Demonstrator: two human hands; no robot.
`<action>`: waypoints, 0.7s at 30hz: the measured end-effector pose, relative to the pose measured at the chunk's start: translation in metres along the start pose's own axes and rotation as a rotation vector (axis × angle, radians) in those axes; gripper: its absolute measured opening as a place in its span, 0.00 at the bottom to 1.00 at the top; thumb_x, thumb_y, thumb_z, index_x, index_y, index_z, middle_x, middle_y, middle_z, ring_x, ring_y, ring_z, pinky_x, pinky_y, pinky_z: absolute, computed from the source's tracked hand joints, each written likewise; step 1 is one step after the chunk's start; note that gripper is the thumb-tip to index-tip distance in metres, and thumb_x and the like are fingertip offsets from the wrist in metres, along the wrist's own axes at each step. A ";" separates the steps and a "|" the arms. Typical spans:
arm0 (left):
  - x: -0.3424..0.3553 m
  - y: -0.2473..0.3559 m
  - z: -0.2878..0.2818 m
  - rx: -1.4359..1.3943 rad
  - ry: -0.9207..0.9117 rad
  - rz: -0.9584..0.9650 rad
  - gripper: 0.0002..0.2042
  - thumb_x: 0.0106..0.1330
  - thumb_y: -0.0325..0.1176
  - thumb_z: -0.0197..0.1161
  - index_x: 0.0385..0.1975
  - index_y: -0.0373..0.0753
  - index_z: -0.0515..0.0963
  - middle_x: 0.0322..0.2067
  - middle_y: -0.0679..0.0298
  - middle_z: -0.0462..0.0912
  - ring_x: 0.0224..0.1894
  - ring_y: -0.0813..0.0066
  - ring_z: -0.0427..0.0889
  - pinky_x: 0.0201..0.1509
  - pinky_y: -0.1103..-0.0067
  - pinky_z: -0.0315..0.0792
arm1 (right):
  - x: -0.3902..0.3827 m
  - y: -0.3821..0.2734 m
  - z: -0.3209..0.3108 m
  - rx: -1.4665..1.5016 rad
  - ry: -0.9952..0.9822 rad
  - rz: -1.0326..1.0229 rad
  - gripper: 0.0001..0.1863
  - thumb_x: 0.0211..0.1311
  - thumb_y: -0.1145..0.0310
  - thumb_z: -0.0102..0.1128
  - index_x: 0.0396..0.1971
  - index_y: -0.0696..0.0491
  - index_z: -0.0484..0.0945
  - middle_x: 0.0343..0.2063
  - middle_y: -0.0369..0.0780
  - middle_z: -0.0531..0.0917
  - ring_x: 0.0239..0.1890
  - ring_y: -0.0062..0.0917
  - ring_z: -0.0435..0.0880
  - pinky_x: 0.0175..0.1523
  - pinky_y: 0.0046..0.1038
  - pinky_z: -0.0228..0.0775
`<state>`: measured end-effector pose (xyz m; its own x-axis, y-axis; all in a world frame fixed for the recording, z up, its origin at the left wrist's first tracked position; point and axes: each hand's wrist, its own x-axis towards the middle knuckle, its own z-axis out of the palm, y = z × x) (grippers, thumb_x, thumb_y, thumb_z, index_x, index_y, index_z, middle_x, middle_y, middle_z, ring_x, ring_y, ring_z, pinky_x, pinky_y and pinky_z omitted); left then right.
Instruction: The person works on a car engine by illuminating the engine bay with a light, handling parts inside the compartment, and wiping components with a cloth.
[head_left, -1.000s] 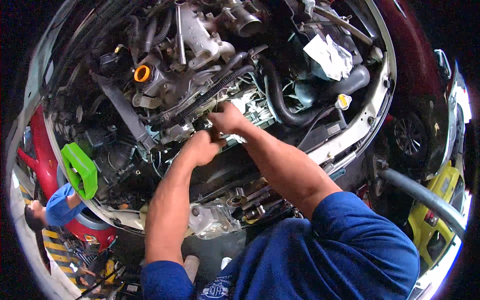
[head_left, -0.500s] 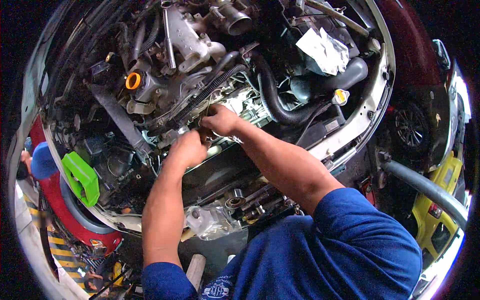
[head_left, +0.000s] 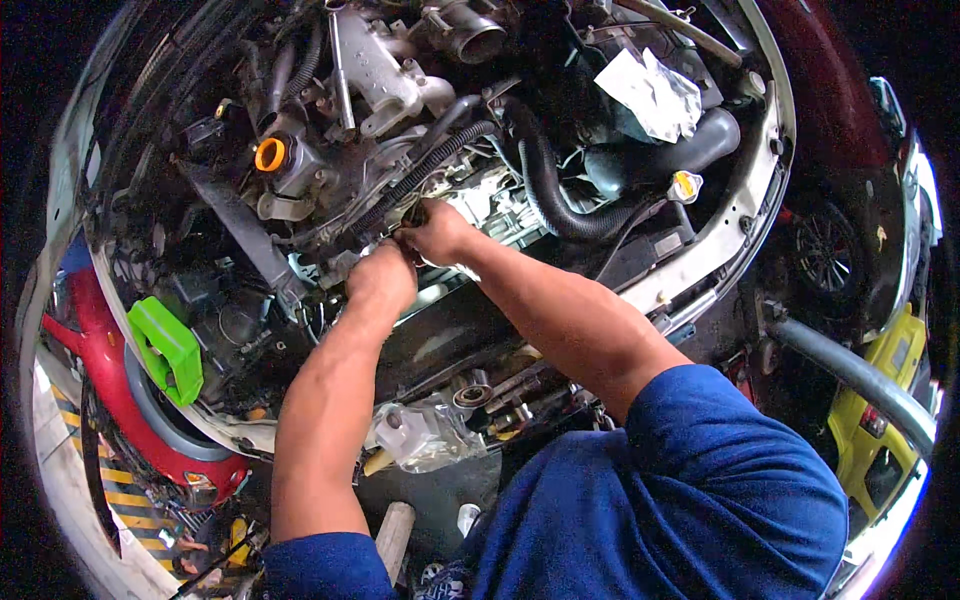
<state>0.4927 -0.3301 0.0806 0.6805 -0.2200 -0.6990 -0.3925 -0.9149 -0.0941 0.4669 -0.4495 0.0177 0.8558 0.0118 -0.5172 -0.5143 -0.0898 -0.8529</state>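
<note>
Left hand: The left hand (head_left: 383, 272) is sitting low over the front of the engine (head_left: 490, 203), knuckles up, its fingers bending inward toward the other hand.
Right hand: The right hand (head_left: 438, 235) is lying just beside it, slightly farther into the bay, fingers curling downward.
Grip: Both hands are holding their fingers bent, fingertips close together; whatever they may be gripping is hiding beneath them, so cannot tell whether either is clamping on a part.
Work spot: The engine is lying under both hands; the spot they are covering is sitting just below a thin corrugated hose (head_left: 425, 170), with brightly lit metal showing to the right.
Upper engine: A pale metal manifold (head_left: 378, 75) is standing above the hands, a slim metal rod (head_left: 342, 75) lying along its left side. An orange-rimmed opening (head_left: 269, 154) is facing up farther left.
Right of bay: A thick black hose (head_left: 540, 190) is curving toward a yellow-topped cap (head_left: 686, 186); crumpled white paper (head_left: 655, 95) is resting above a smooth dark duct (head_left: 665, 160).
Near edge: A clear plastic bag (head_left: 430, 440) is lying between the forearms; a bright green frame (head_left: 165, 350) is leaning at the left rim.
Surroundings: A red car (head_left: 125, 390) is standing at left, a yellow vehicle (head_left: 880, 400) at right.
</note>
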 end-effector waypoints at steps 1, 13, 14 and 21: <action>0.000 0.000 0.003 0.001 0.002 0.000 0.17 0.62 0.36 0.55 0.46 0.31 0.72 0.43 0.46 0.81 0.47 0.54 0.82 0.49 0.64 0.77 | 0.002 0.001 0.003 -0.050 0.075 -0.064 0.18 0.52 0.65 0.66 0.38 0.62 0.77 0.33 0.47 0.84 0.35 0.33 0.82 0.44 0.33 0.74; 0.005 0.017 -0.002 0.208 0.095 -0.133 0.14 0.65 0.42 0.54 0.42 0.43 0.80 0.43 0.58 0.84 0.45 0.62 0.84 0.46 0.68 0.77 | 0.006 0.000 0.005 -0.181 0.072 -0.038 0.18 0.50 0.60 0.66 0.37 0.59 0.78 0.34 0.49 0.84 0.38 0.39 0.83 0.45 0.36 0.73; 0.008 0.019 -0.001 0.286 0.049 -0.170 0.14 0.65 0.43 0.54 0.41 0.44 0.81 0.43 0.59 0.84 0.45 0.63 0.84 0.45 0.69 0.77 | 0.007 0.001 0.005 -0.210 0.088 -0.036 0.19 0.50 0.59 0.66 0.36 0.59 0.79 0.34 0.49 0.84 0.39 0.40 0.83 0.45 0.36 0.73; 0.020 0.016 0.004 0.351 -0.018 -0.242 0.16 0.63 0.46 0.56 0.43 0.47 0.81 0.46 0.61 0.83 0.49 0.65 0.82 0.47 0.70 0.76 | 0.009 0.002 0.008 -0.314 0.137 0.028 0.25 0.50 0.52 0.67 0.41 0.56 0.78 0.37 0.51 0.83 0.43 0.43 0.82 0.48 0.36 0.73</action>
<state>0.4978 -0.3478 0.0623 0.7690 -0.0045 -0.6392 -0.4119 -0.7683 -0.4901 0.4735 -0.4411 0.0107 0.8521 -0.1269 -0.5078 -0.5135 -0.3905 -0.7641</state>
